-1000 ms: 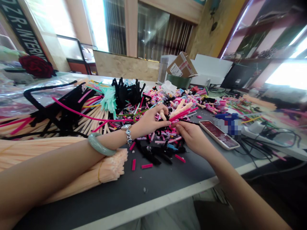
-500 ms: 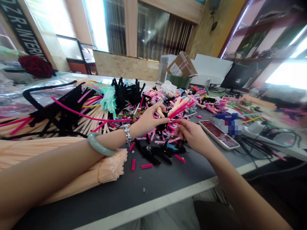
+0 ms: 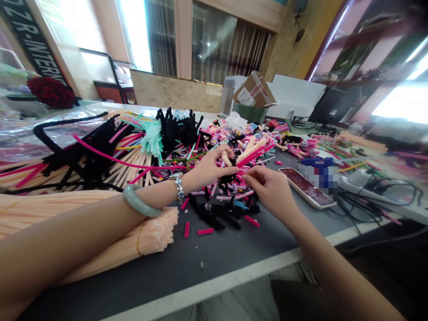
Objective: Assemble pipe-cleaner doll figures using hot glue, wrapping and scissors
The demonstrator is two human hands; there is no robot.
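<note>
My left hand (image 3: 214,167) is closed on a pipe-cleaner figure (image 3: 253,154) of cream and hot pink stems with a dark part near my fingers. The stems point up and to the right, over the heap on the table. Just right of it, my right hand (image 3: 272,189) is closed, thumb and fingertips pinched together near the figure's lower end. Whatever those fingertips may hold is too small to make out. Beneath both hands lie black fuzzy stems (image 3: 209,216) and short pink cut pieces (image 3: 205,231).
Bundled peach pipe cleaners (image 3: 157,236) lie under my left forearm. A phone (image 3: 307,189), a blue glue gun (image 3: 317,162) and a power strip with cables (image 3: 359,178) are at the right. Behind stand black bundles (image 3: 179,127), a mint bundle (image 3: 152,136) and a cardboard box (image 3: 256,90).
My right hand has turned slightly and its fingertips have shifted, still pinched beside the figure. My left hand keeps its hold, almost in the same place.
</note>
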